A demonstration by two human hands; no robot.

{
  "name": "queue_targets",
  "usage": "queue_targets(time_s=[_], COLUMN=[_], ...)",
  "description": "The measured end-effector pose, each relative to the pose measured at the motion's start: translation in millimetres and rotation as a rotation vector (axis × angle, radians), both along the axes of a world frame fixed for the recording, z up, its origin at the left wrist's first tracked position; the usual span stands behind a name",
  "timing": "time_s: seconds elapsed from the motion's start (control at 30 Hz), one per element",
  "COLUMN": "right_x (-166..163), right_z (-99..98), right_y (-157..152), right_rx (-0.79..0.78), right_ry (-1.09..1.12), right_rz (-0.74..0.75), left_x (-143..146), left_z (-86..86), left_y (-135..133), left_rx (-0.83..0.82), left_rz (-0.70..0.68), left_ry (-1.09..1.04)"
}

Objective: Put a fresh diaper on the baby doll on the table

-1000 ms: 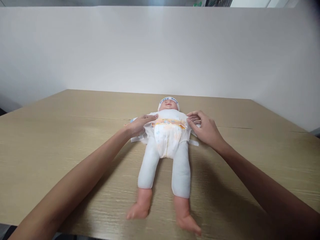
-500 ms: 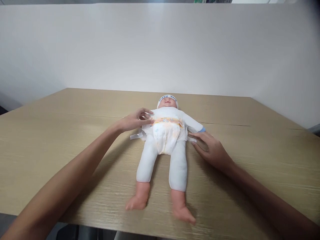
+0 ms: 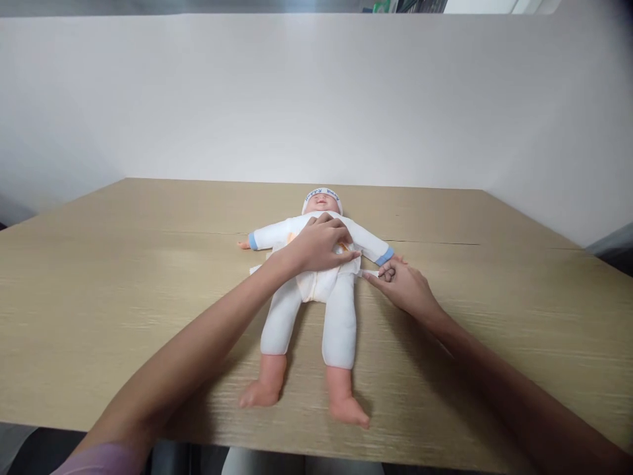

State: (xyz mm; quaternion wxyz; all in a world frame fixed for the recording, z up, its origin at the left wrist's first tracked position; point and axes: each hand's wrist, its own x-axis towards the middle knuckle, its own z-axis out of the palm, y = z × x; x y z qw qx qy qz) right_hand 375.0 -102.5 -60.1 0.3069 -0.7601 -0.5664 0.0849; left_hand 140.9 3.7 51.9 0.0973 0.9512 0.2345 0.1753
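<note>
A baby doll (image 3: 340, 330) in a white suit with blue cuffs and a lettered cap lies on its back, feet towards me. It has a white diaper (image 3: 313, 289) with an orange-patterned waistband around its hips. My left hand (image 3: 322, 245) lies across the front of the diaper, thumb stretched out and fingers loosely bent, covering most of the waistband. Beside the doll's hip on the right, my right hand (image 3: 408, 287) pinches the diaper's white fastening tab (image 3: 369, 272), which sticks out sideways. The other tab (image 3: 254, 269) juts out at the left, partly hidden by my left forearm.
The doll lies on a wooden table (image 3: 148, 316) with a thin seam running across it. A pale partition (image 3: 306, 99) rises behind the table's far edge. My legs (image 3: 267, 462) show below the near edge.
My left hand has moved right, from the diaper's left side onto its front. My right hand has closed its fingers on the right tab. The doll appears slightly further left in view.
</note>
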Motion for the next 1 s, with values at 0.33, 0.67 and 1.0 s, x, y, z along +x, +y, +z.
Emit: queue_targets(time_s=[0.33, 0.67, 1.0], right_x=[5.8, -52.0, -60.8], right_z=[40.5, 62.4, 27.2], right_y=[1.2, 57.6, 2.5], right_rx=[0.030, -0.008, 0.435], right_ry=[0.413, 0.446, 0.205], right_rz=[0.253, 0.335, 0.499], left_x=[-1.2, -1.6, -1.0], left_z=[-11.4, -8.6, -12.8], left_y=[-0.4, -2.6, -1.8], left_rx=[0.039, -0.037, -0.059], left_rz=[0.048, 0.078, 0.064], left_ry=[0.041, 0.007, -0.024])
